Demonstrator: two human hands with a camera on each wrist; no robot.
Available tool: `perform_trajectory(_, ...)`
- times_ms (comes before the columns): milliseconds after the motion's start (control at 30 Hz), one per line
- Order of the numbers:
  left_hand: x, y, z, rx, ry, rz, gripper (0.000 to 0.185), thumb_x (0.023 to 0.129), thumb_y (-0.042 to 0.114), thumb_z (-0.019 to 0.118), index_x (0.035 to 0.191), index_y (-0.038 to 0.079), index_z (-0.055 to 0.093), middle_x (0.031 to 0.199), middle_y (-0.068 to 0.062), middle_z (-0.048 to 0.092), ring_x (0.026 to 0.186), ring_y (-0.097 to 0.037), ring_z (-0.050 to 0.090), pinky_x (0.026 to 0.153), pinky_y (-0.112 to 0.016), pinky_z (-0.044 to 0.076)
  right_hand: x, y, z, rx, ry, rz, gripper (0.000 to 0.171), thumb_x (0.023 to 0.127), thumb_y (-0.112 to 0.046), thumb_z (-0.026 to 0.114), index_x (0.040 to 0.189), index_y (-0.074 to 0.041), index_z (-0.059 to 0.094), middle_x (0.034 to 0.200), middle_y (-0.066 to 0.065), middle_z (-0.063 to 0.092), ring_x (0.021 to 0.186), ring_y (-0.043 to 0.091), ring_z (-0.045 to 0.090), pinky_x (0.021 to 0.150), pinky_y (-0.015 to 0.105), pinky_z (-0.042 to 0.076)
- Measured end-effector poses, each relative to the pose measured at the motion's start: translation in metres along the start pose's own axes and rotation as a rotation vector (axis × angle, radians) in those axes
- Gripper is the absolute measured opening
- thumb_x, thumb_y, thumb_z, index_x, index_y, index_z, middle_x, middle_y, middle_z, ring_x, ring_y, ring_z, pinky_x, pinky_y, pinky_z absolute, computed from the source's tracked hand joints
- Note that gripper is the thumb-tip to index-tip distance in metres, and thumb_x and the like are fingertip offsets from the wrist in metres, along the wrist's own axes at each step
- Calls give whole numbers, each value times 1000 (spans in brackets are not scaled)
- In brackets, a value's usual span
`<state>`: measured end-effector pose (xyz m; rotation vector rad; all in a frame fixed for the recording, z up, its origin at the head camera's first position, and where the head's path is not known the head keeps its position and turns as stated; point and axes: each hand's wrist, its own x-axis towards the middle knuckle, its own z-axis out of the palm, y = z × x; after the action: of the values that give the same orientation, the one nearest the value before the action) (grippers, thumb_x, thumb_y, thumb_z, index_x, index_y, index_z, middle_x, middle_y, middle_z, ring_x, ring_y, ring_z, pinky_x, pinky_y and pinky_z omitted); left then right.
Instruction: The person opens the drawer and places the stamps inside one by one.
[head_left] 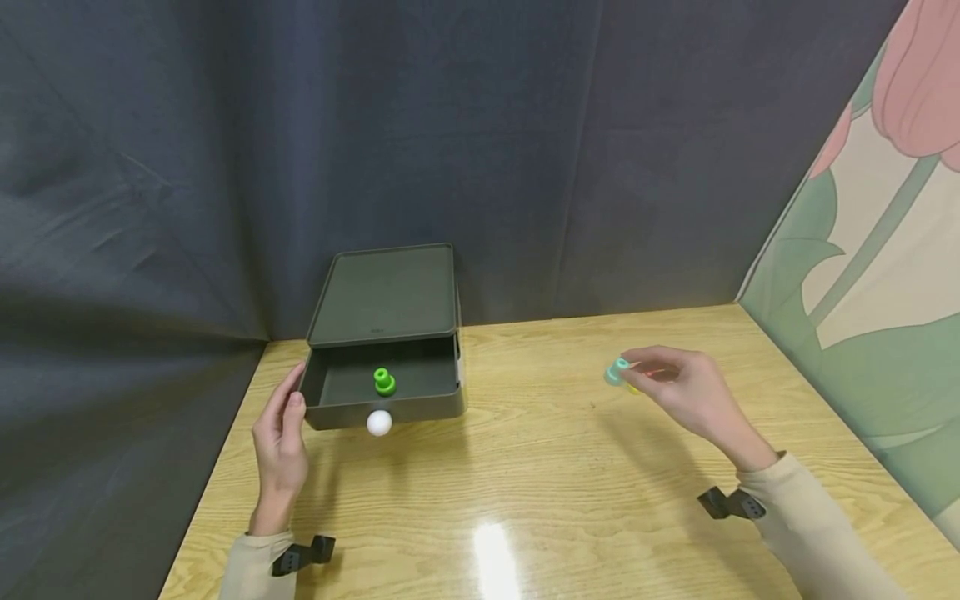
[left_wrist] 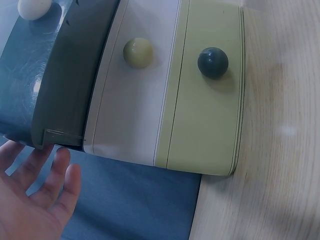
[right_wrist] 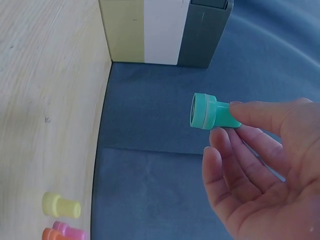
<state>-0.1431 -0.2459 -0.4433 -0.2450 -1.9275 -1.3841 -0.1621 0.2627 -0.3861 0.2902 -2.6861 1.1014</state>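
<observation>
Right hand [head_left: 693,392] raised above wooden table [head_left: 570,500], right of centre — fingertips pinch teal peg [right_wrist: 209,112] by stem, flanged end pointing outward. Left hand [head_left: 280,442] open, fingers straight, at left front corner of pulled-out dark drawer [head_left: 337,412], holding nothing. Green peg [head_left: 384,382] stands inside drawer. White knob [head_left: 378,422] on drawer front. Yellow peg [right_wrist: 60,205], pink peg [right_wrist: 70,231], orange peg [right_wrist: 52,234] lie on table.

Wooden table [head_left: 570,500], pale grain, light glare [head_left: 495,554] at lower centre. Dark cloth backdrop [head_left: 225,167] across top and left of frame. Floral panel [head_left: 877,275], pink and green, at right edge.

Right wrist view, lower left: yellow peg [right_wrist: 60,205], pink peg [right_wrist: 70,231], orange peg [right_wrist: 50,235] lying together on table.

Left wrist view: white drawer front [left_wrist: 135,115] with cream knob [left_wrist: 138,52]; olive drawer front [left_wrist: 205,125] with dark green knob [left_wrist: 213,62].
</observation>
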Motion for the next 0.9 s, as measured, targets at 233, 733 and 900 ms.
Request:
perform_trajectory(233,0,0,0,3,-4,-6,39,110,4,47,145,-6,62,143,22,64,112,0,55,97,-9,39,3,-13,1,7,-25,-15,25,98,-29,80,119,-15,82,107,6,83,91,21,78,74,25,58)
perform_trajectory(733,1,0,0,9,15,-2,39,109,2,47,143,-6,63,142,20,65,128,5,57,106,-9,41,18,-41,10,53,-83,-63,28,98,-30,80,121,-15,81,118,4,81,99,23,79,84,28,60)
perform_trajectory(900,1,1,1,2,6,-34,40,109,2,47,145,-5,63,140,25,65,119,3,58,102,-10,41,19,-48,11,81,-99,-65,26,97,-27,81,120,-15,81,118,3,81,98,20,79,84,27,59)
